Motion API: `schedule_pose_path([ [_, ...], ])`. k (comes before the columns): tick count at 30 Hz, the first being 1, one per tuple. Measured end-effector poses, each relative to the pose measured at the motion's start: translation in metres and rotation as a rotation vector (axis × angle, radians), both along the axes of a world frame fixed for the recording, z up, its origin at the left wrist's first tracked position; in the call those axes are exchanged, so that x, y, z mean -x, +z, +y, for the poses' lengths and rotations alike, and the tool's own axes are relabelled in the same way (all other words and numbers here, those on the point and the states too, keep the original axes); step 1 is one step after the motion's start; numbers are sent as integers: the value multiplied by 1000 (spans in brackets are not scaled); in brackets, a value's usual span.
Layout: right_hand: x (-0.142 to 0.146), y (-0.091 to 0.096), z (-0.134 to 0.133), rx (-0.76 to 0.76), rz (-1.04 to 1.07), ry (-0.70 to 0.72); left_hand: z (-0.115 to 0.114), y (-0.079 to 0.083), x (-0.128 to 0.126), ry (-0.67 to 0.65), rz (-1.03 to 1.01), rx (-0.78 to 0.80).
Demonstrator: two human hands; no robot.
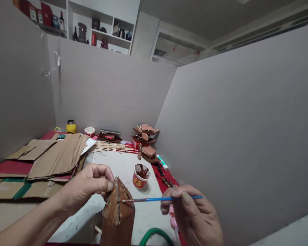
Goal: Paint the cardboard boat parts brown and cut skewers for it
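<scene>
My left hand [96, 181] pinches the upper edge of a brown cardboard boat [120, 218], held with its pointed end up. Between the thumb and fingers of my right hand [195, 212] is a thin blue paintbrush [154, 199]. The brush tip touches the boat near an open seam that runs down from its point. Beyond the boat, a red and white paper cup [140, 177] stands on the white work surface, its inside smeared with dark brown paint. The lower part of the boat runs out of the frame.
Cut cardboard sheets [56, 157] are piled on the left. Thin wooden sticks [115, 147] lie at the back. Finished-looking brown boats [149, 153] stand at the back right, near a white and green tube [162, 162]. A green loop [156, 232] is at the front edge. Grey panels surround the table.
</scene>
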State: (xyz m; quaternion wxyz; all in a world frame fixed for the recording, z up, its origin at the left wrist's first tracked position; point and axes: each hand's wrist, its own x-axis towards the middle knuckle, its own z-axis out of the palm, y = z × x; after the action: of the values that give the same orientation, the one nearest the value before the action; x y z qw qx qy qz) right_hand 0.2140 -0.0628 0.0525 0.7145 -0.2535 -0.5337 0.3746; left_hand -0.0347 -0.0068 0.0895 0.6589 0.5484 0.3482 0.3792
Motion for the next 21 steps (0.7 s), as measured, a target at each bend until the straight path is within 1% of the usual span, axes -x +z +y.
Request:
schedule_pose_path([
  [5, -2, -4, 4, 8, -7, -36, 0, -2, 0, -50, -4, 24],
  [9, -6, -4, 4, 32, 29, -27, 1, -3, 2, -37, -17, 21],
  [15, -11, 1, 3, 91, 46, -29, 2, -1, 5, -13, -103, 53],
  [21, -9, -1, 5, 57, 63, -2, 1, 0, 5, -34, -95, 55],
])
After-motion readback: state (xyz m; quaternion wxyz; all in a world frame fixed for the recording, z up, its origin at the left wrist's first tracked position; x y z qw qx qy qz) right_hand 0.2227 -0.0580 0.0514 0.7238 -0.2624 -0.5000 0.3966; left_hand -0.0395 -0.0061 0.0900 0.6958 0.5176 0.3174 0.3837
